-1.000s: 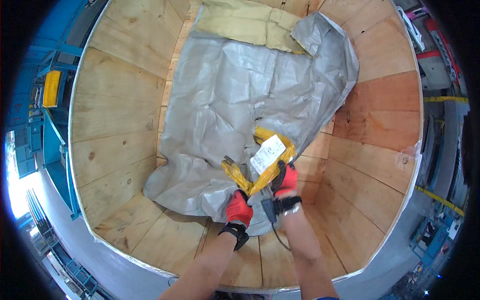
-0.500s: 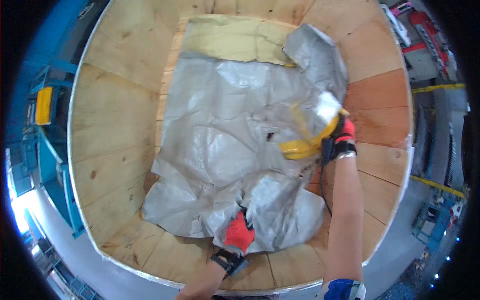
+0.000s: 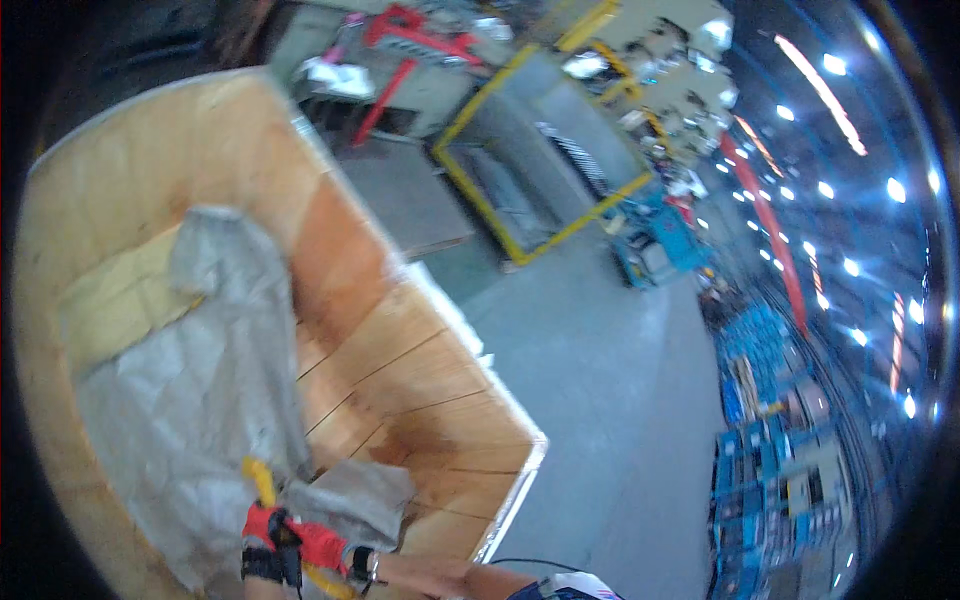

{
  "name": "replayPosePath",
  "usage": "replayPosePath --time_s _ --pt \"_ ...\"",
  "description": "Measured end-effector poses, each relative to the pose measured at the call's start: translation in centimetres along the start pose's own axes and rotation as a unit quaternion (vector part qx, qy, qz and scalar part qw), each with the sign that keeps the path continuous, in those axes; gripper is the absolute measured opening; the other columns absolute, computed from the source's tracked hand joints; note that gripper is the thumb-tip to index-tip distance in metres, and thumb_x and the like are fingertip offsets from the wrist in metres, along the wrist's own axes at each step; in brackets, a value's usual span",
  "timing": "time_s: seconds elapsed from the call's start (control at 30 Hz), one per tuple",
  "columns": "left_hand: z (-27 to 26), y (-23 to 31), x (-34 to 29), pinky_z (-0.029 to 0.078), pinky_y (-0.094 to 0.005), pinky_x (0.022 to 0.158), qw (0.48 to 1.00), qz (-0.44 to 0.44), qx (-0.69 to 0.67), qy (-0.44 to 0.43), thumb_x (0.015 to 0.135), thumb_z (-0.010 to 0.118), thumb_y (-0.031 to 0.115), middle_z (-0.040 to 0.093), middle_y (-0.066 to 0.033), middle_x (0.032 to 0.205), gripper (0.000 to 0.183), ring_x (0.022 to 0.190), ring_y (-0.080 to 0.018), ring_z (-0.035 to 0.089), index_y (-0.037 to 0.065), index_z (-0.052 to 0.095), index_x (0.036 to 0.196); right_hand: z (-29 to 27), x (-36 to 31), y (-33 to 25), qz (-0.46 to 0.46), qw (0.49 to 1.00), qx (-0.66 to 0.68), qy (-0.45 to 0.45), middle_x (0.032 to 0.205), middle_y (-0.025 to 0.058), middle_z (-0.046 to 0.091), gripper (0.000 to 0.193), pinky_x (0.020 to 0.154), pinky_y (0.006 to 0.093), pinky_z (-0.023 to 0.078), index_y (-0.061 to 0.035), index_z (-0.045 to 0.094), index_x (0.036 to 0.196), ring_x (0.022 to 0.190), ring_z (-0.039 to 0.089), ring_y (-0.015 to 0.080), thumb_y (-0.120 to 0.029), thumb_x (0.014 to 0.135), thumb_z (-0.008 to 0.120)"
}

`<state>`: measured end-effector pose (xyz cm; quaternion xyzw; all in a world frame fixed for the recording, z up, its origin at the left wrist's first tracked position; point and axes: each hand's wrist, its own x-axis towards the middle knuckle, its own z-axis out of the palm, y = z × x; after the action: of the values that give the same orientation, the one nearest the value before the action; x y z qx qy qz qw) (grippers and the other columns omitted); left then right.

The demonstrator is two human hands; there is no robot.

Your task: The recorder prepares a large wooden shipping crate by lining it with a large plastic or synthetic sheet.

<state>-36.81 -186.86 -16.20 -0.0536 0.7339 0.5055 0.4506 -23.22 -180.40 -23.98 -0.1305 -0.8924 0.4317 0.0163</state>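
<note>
Gripping hand, left (image 3: 264,520): red glove at the lower left of the frame, apparently clamped on a yellow strip (image 3: 261,480); finger detail is blurred.
Right hand (image 3: 322,548): red glove, close against the left one; I cannot tell whether its fingers are curled or spread.
Yellow strip: lower left of the frame, inside the crate outline; one end projects above the left glove. More yellow shows below the right glove; continuity cannot be confirmed.
Gray sheet (image 3: 200,420): creased, spread inside the wooden crate (image 3: 420,350) across the left of the frame; a loose flap (image 3: 355,500) lies just beyond the right glove.
Yellow panel (image 3: 125,295): upper left of the frame, adjoining the far part of the gray sheet.
Wrist gear: black strap (image 3: 262,566) at the left wrist; banded right wrist; black cable (image 3: 510,561) at lower centre, near the sleeve (image 3: 565,588).
Beyond the rim: yellow-edged metal bin (image 3: 610,140), upper centre.
Cable hazard: likely snagging on the crate rim, should the right forearm swing across it.
Strip hazard: possible slipping from the gloves, if the hold is loose or the surface slick.
Sheet hazard: possible tearing or bunching, if the strip is caught in the folds and pulled sharply.
</note>
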Motion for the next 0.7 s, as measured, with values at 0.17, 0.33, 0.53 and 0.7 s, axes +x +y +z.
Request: replayPosePath --time_s 0.17,0.33,0.53,0.7 --pt "-0.5 -4.4 0.7 0.042 -0.0299 0.044 0.981 0.023 -0.190 0.012 0.071 0.063 0.011 0.056 -0.0022 0.065 0.016 0.050 -0.0172 0.052 0.004 0.058 0.086 -13.9 5.0 -2.6 0.304 0.820 0.485 -0.014 0.085 0.0002 0.057 0.031 0.063 0.0269 0.046 -0.0075 0.058 0.109 0.073 0.053 0.0089 -0.029 0.086 0.057" --pt "-0.9 -4.5 -0.6 0.049 -0.0384 0.070 0.991 0.072 0.098 0.061 0.076 0.058 0.015 0.065 -0.0159 0.084 0.031 0.080 -0.0308 0.063 0.001 0.055 0.103 -8.7 13.0 -2.1 0.378 0.836 0.396 0.041 0.096 0.0070 0.060 0.038 0.070 0.0362 0.048 -0.0076 0.056 0.112 0.080 0.059 0.0191 -0.035 0.086 0.053" --pt "2.2 2.2 -3.6 0.047 -0.0387 0.075 0.971 0.126 0.205 -0.010 0.077 0.057 0.017 0.063 -0.0195 0.090 0.030 0.087 -0.0356 0.060 0.002 0.058 0.103 -0.2 16.7 10.2 0.310 0.947 -0.031 0.082 0.099 0.0109 0.062 0.035 0.071 0.0396 0.049 -0.0081 0.059 0.109 0.084 0.061 0.0229 -0.032 0.085 0.052" --pt "1.1 5.8 -13.0 0.049 -0.0353 0.075 0.959 0.088 0.269 -0.007 0.080 0.058 0.015 0.064 -0.0134 0.089 0.032 0.082 -0.0261 0.061 0.002 0.057 0.110 -2.6 17.3 7.5 0.316 0.926 -0.200 -0.044 0.100 0.0133 0.063 0.030 0.073 0.0405 0.049 -0.0089 0.063 0.102 0.088 0.061 0.0249 -0.028 0.083 0.051"
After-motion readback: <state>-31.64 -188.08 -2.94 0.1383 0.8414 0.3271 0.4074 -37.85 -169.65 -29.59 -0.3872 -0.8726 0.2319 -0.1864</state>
